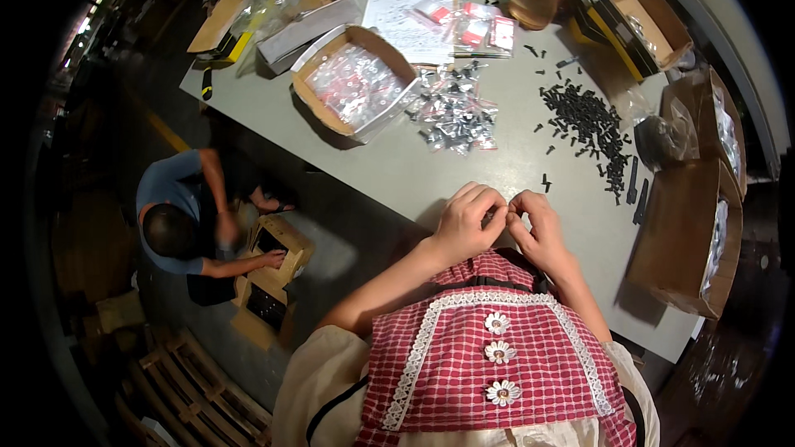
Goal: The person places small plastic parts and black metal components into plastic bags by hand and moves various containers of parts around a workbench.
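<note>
Worktop: one, grey. 
Cardboard box: one, at the worktop's right edge. 
Shallow box: one, filled with clear packets. 
Heap of black screws: one, loose, right of centre, beyond the hands. 
Left hand, right hand: one each, near edge; fingers together on both, cannot tell whether clamping anything. 
Single screw: one, black, between hands and heap.

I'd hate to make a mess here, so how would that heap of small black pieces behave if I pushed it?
The heap of small black pieces would probably spread rather than move as one, since its pieces lie loose. Each is likely light, being tiny compared with the right hand.
</note>
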Available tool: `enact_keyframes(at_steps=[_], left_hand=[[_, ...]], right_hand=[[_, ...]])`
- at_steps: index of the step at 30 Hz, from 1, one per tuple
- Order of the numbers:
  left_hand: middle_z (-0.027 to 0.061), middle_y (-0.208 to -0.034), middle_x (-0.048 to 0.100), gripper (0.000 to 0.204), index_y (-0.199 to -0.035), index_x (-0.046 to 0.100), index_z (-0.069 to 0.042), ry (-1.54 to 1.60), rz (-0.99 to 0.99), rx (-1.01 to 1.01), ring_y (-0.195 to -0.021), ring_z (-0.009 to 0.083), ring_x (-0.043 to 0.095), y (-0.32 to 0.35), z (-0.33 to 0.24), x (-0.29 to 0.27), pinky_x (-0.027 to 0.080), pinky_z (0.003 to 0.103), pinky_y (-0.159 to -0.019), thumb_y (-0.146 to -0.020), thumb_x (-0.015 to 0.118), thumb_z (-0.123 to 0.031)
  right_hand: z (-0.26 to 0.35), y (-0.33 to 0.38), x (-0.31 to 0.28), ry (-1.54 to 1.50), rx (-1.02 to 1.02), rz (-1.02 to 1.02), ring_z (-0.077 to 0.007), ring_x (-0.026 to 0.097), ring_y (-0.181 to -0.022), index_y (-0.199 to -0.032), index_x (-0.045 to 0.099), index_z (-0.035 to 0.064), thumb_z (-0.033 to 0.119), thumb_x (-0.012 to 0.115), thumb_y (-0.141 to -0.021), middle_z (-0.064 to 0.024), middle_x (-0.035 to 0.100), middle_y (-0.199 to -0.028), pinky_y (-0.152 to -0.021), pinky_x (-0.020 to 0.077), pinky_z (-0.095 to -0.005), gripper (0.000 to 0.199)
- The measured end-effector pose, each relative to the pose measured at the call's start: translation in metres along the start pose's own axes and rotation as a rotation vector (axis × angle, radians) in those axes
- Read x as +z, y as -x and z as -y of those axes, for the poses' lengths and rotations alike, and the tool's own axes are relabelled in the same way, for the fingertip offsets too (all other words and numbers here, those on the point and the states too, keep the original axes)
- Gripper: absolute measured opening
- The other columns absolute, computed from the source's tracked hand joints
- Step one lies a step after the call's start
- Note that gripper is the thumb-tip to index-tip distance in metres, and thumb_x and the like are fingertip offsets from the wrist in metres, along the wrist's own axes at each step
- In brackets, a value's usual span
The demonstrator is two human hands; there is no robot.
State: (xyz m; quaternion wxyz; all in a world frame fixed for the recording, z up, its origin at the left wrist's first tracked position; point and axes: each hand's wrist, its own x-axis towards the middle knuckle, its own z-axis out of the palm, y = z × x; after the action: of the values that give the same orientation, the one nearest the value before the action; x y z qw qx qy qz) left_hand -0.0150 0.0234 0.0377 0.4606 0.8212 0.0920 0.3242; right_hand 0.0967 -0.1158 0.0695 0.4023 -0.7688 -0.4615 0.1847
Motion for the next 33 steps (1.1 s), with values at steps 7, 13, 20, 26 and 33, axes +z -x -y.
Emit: enact_keyframes(at_steps=[7,13,20,26,33], left_hand=[[0.0116,-0.080,0.064,0.007,-0.084,0.061,-0.004,-0.021,-0.027,-0.077,-0.078,0.0332,0.062,-0.004,0.012,-0.026,0.049,0.043,-0.071,-0.086,0.066,-0.007],[0.0127,-0.087,0.066,0.007,-0.095,0.066,-0.004,0.020,-0.147,-0.162,-0.081,0.0338,0.063,-0.042,0.039,-0.065,0.050,0.043,-0.077,-0.090,0.063,-0.008],[0.0202,-0.114,0.064,0.027,-0.106,0.069,-0.003,-0.690,-0.102,-0.332,-0.113,0.0376,0.058,-0.117,0.137,-0.154,0.048,0.048,-0.096,-0.085,0.073,-0.020],[0.0249,-0.104,0.069,0.035,-0.094,0.072,0.000,-0.748,0.215,-0.554,-0.102,0.0406,0.065,-0.136,0.175,-0.157,0.053,0.047,-0.088,-0.076,0.076,-0.030],[0.0181,-0.083,0.071,0.028,-0.100,0.073,-0.002,-0.518,-0.025,-0.434,-0.081,0.0370,0.069,-0.126,0.154,-0.158,0.052,0.043,-0.074,-0.088,0.066,-0.027]], right_hand=[[0.004,-0.017,0.008,-0.085,0.081,0.099,-0.0274,0.060,-0.075,-0.084,0.059,0.0002,0.014,0.063,-0.087,-0.0133,0.062,-0.079,-0.071,0.0486,-0.0350,0.014],[-0.001,-0.051,0.021,-0.426,0.089,-0.059,-0.0163,0.064,-0.082,-0.097,0.065,-0.0033,0.018,0.063,-0.099,-0.0085,0.068,-0.087,-0.073,0.0505,-0.0306,0.021],[-0.065,-0.040,-0.012,0.394,0.228,-0.076,-0.0379,0.066,-0.090,-0.120,0.056,0.0001,0.023,0.076,-0.086,-0.0225,0.061,-0.112,-0.079,0.0543,-0.0434,0.046],[-0.083,-0.011,-0.021,0.357,0.505,-0.055,-0.0380,0.065,-0.094,-0.116,0.055,0.0020,0.025,0.082,-0.080,-0.0235,0.063,-0.104,-0.082,0.0531,-0.0444,0.050],[-0.104,0.006,-0.028,0.148,0.379,-0.159,-0.0336,0.066,-0.092,-0.112,0.062,-0.0002,0.020,0.076,-0.079,-0.0195,0.066,-0.104,-0.081,0.0535,-0.0419,0.041]])
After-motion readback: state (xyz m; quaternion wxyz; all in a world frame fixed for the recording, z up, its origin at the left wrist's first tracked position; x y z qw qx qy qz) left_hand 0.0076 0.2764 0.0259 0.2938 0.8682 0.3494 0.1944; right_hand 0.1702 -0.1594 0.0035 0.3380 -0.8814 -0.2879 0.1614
